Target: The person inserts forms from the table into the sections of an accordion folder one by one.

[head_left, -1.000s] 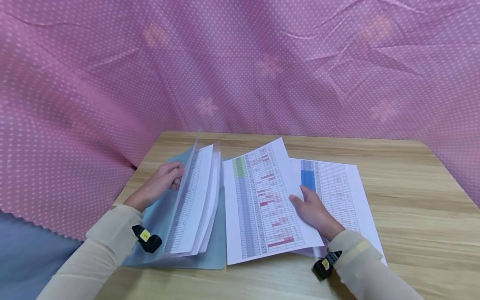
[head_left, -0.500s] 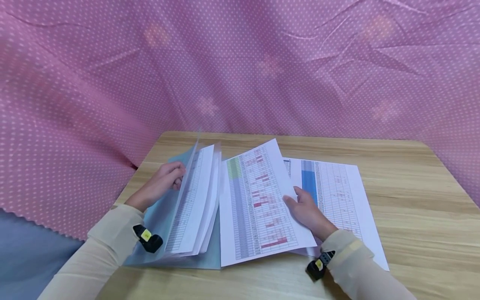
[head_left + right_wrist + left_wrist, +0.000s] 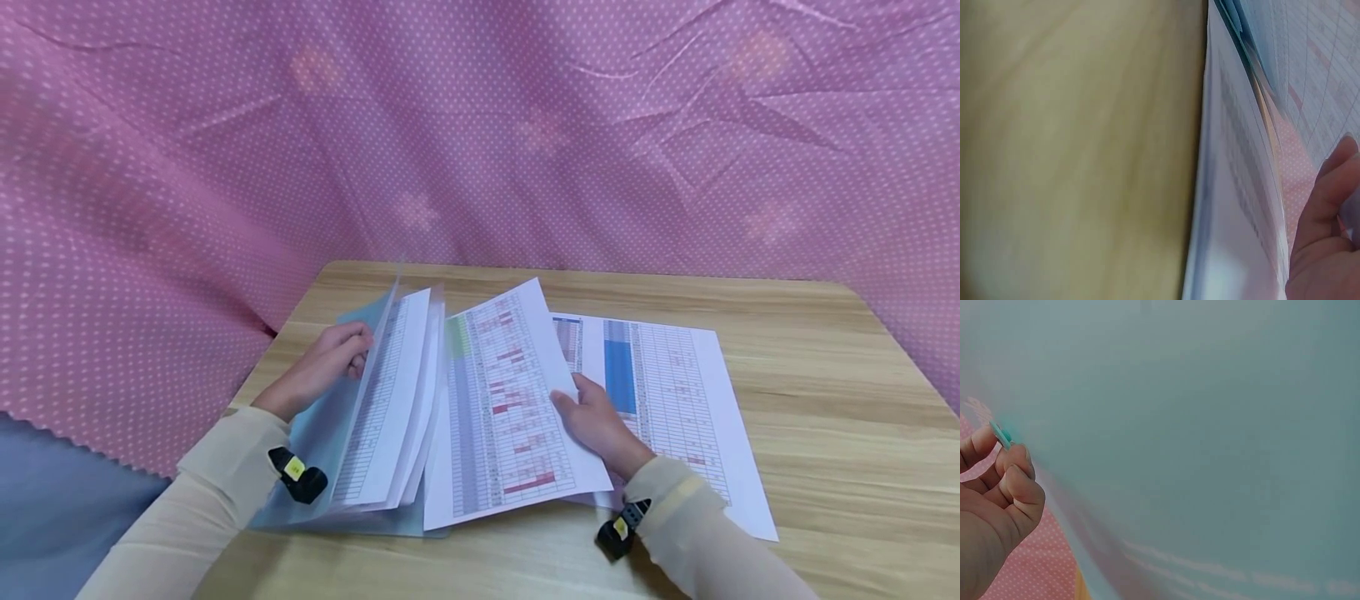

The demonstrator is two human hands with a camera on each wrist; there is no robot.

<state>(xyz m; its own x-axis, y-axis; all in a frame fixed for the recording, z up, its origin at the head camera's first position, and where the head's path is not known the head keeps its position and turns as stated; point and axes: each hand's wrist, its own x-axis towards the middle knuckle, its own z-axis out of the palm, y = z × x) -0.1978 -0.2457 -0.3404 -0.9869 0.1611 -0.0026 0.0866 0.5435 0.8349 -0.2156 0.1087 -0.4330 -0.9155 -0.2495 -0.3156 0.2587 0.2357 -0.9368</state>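
Observation:
A translucent blue-green file folder (image 3: 318, 433) stands partly opened on the left, with several printed sheets (image 3: 408, 400) fanned upright inside. My left hand (image 3: 330, 362) pinches the raised cover; in the left wrist view, a teal snap button (image 3: 1002, 436) shows at its fingertips. In my right hand (image 3: 600, 425) is a printed table sheet (image 3: 517, 408) with green and red cells, gripped by its right edge and tilted. Its left edge overlaps the folder, close against the inner sheets. The right wrist view shows my fingers (image 3: 1325, 200) at the sheet's side.
Under and right of the held sheet lie more printed sheets (image 3: 678, 392), one with a blue block, flat on the wooden table (image 3: 840, 417). A pink dotted cloth (image 3: 525, 125) hangs behind the table and along its left side.
My right hand has slid left with the printed sheet, bringing its left edge over the folder and uncovering more of the sheets beneath. The left hand has stayed almost still on the cover.

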